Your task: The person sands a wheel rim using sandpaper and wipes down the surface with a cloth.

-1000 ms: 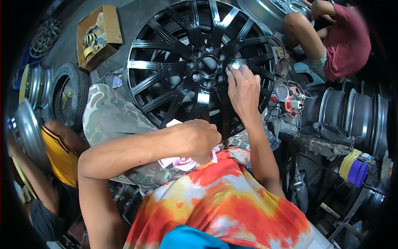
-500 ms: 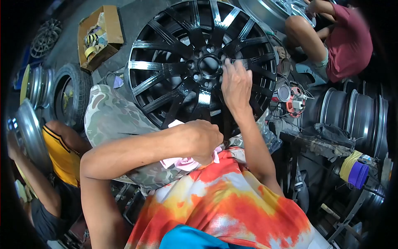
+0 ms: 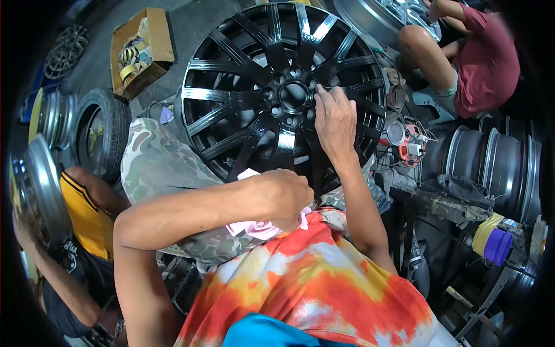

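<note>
A glossy black multi-spoke wheel rim [image 3: 231,101] lies in front of me, its near edge by my lap. My right hand [image 3: 336,118] is on the spokes just right of the hub [image 3: 293,96], fingers bent and close together; anything under the fingertips is too small to make out. Near the rim's lower edge my left hand [image 3: 286,196] is closed around a crumpled pink cloth [image 3: 260,229], which sticks out below the fist.
A cardboard box [image 3: 161,37] with tape rolls and a tire [image 3: 101,136] are on the left. One person [image 3: 488,69] sits at upper right, another [image 3: 87,214] at left beside a silver rim. Cables, a red device [image 3: 411,143] and more rims [image 3: 500,165] are on the right.
My right hand has shifted slightly inward on the wheel toward the hub, then a little back right. My left hand has barely moved. The person at left has changed arm position.
</note>
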Tool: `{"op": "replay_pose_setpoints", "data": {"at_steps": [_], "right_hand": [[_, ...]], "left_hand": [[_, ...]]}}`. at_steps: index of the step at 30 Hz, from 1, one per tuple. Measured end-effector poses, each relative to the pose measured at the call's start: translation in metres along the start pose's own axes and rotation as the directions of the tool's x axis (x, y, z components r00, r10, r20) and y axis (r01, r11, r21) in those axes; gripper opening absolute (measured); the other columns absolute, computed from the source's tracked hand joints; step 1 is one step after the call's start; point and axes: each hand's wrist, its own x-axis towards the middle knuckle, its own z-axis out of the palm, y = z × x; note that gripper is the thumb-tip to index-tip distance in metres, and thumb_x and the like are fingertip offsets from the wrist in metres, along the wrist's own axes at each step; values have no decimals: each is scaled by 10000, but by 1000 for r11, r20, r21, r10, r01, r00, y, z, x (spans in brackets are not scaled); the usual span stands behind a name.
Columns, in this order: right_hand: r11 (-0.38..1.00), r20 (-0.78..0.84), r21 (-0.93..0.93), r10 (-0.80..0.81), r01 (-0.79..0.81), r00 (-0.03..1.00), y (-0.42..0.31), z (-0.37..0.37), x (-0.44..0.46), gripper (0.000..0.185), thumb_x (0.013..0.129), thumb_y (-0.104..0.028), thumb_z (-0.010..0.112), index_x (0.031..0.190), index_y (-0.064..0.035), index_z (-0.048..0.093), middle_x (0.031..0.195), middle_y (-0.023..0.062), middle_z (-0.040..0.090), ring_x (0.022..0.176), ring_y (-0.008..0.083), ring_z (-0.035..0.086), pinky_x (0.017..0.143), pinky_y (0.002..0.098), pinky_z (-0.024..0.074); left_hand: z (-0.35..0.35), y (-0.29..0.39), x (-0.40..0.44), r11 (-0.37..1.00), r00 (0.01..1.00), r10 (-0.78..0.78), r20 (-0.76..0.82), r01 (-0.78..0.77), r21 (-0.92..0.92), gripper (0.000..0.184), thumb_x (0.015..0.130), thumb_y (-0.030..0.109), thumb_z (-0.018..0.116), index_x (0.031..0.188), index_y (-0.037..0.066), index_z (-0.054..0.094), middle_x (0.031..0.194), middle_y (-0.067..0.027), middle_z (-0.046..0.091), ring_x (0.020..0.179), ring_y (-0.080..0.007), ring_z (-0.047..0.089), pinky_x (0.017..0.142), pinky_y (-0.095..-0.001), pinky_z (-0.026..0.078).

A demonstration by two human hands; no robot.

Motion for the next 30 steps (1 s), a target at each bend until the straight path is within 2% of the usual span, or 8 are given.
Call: {"op": "replay_pose_setpoints", "data": {"at_steps": [11,15,18,19,24,26,28,30], "right_hand": [[989,-68,-41,-143,141,987,2,7,37,183,909,-105,680,1068,-39,744,874,78,598,845,251,608,715,394,380],[987,29,27,-159,158,987,-4,-2,24,142,907,-103,687,1009,-12,727,903,101,622,846,283,619,731,404,415],[959,-6,284,13,-11,1000,8,-15,14,165,908,-114,697,1008,16,703,915,144,633,778,323,635,692,410,486],[896,120,386,188,-220,975,-1,-34,15,207,886,-117,732,1028,29,700,918,139,636,726,259,616,633,350,491],[833,150,458,273,-311,950,17,-68,-6,227,839,-102,773,1020,22,713,921,99,624,716,190,555,669,310,473],[885,2,442,164,-148,986,26,-65,-19,195,839,-89,763,979,33,706,924,104,620,780,219,589,748,336,486],[869,-22,457,225,-190,974,31,-71,-30,194,843,-89,762,975,39,701,916,107,618,800,230,597,759,339,487],[830,5,492,300,-264,954,39,-78,-41,200,871,-103,758,973,53,687,875,103,620,804,226,605,765,327,483]], "left_hand": [[-9,6,9,996,999,-7,53,2,93,233,670,162,691,792,-27,753,808,-195,738,799,-356,733,716,-414,592],[-13,4,6,996,998,-23,54,18,85,235,670,162,688,790,-29,753,816,-199,738,809,-357,732,723,-415,591],[-8,-2,2,997,1000,28,-2,-27,79,307,739,267,740,775,-38,718,754,-211,703,796,-380,711,737,-443,570],[-10,-1,0,999,1000,23,-8,-23,39,306,741,261,737,812,-37,723,775,-215,707,821,-386,709,763,-446,568],[-21,-2,-4,998,999,-33,27,35,-49,379,760,263,734,993,-35,718,944,-233,716,949,-397,696,855,-457,559],[-31,-5,-4,993,993,-114,-22,114,-13,455,778,268,732,1112,-36,681,1089,-246,691,1044,-399,676,910,-467,549],[-49,-10,-8,974,948,-227,-223,226,-30,482,784,235,728,1171,-45,659,1117,-264,675,1069,-407,669,951,-465,543],[-52,-35,7,981,738,-170,-653,187,-44,474,782,202,718,1173,-58,654,1068,-269,669,1042,-446,658,935,-487,537]]}}
